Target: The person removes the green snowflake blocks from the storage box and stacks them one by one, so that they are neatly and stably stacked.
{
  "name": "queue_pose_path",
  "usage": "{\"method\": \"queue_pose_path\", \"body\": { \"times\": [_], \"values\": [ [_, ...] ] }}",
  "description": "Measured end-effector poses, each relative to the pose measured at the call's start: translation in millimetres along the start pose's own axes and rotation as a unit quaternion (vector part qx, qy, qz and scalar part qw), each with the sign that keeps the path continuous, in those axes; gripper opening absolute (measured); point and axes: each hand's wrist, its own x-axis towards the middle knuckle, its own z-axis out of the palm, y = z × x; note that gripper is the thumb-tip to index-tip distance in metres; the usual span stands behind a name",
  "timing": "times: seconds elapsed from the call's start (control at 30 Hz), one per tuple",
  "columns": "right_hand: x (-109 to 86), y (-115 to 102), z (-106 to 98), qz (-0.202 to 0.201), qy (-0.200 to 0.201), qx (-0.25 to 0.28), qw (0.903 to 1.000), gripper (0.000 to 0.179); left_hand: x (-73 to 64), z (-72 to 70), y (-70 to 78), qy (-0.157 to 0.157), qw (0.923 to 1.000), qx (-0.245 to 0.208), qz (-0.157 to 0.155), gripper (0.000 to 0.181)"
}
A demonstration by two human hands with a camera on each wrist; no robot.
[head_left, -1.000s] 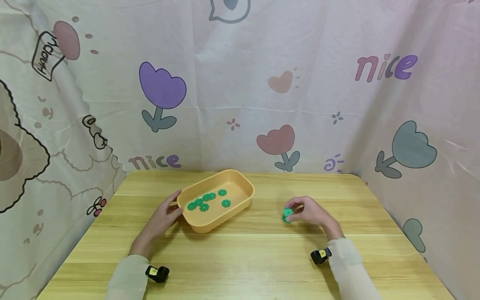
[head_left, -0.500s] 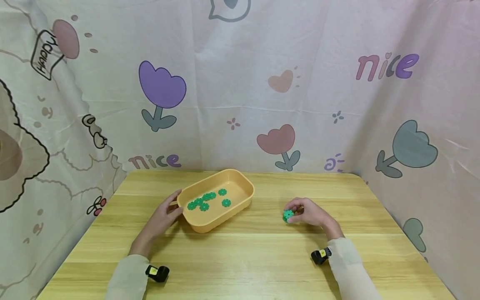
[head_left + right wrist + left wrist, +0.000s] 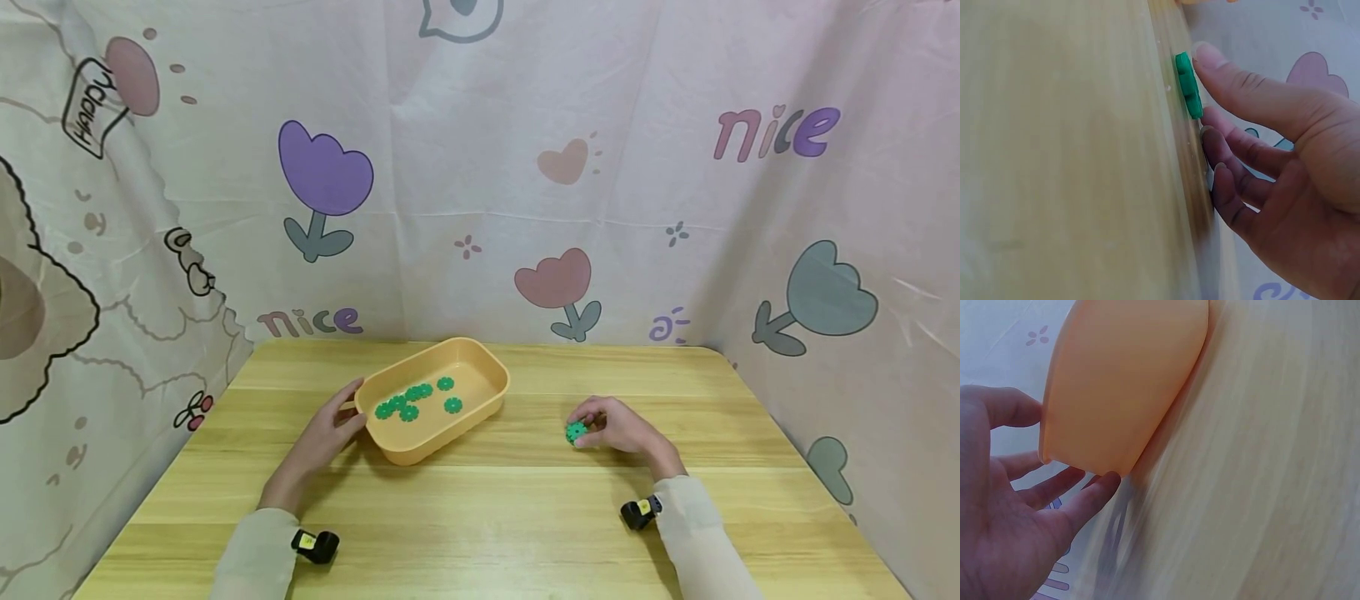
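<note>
My right hand (image 3: 611, 423) is low over the right side of the table, thumb and fingers on the edges of a green snowflake-shaped plastic disc (image 3: 576, 431). In the right wrist view the disc (image 3: 1189, 86) is seen edge-on, close to the wood, with the thumb tip at one end and fingertips at the other. My left hand (image 3: 330, 427) grips the near left end of a yellow plastic basin (image 3: 420, 450), around its small handle. The left wrist view has the thumb and fingers spread along the end of the basin (image 3: 1122, 381). Several green discs (image 3: 408, 412) lie inside the basin.
The wooden table (image 3: 487, 525) reaches back to a patterned cloth (image 3: 450, 167) hanging behind and at both sides. A black wrist camera (image 3: 315, 546) sits at the left sleeve, another wrist camera (image 3: 640, 512) at the right.
The green disc in my right hand has come down a little, over a second green disc that showed below it before. The left hand and the basin have stayed in place.
</note>
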Motion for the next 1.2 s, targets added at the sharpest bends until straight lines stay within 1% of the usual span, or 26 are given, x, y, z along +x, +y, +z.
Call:
{"method": "queue_pose_path", "body": {
  "times": [0.23,0.53,0.9,1.2],
  "values": [
    [-0.7,-1.3,-0.6,-0.004,-0.009,0.002,0.9999,0.028,-0.6,0.4,0.9,0.004,1.0,0.003,0.003,0.065],
    [-0.7,-1.3,-0.3,0.0,-0.018,-0.001,0.9998,0.028,0.2,-0.3,-0.6,0.001,1.0,0.005,0.005,0.065],
    [-1.2,-0.7,0.0,0.002,-0.02,0.003,0.9998,0.027,1.0,1.8,-1.4,0.003,1.0,0.007,0.003,0.065],
    [-1.3,0.3,-0.3,-0.002,-0.023,0.008,0.9997,0.027,1.4,0.4,-2.5,0.002,0.9999,0.009,0.006,0.065]
  ]
}}
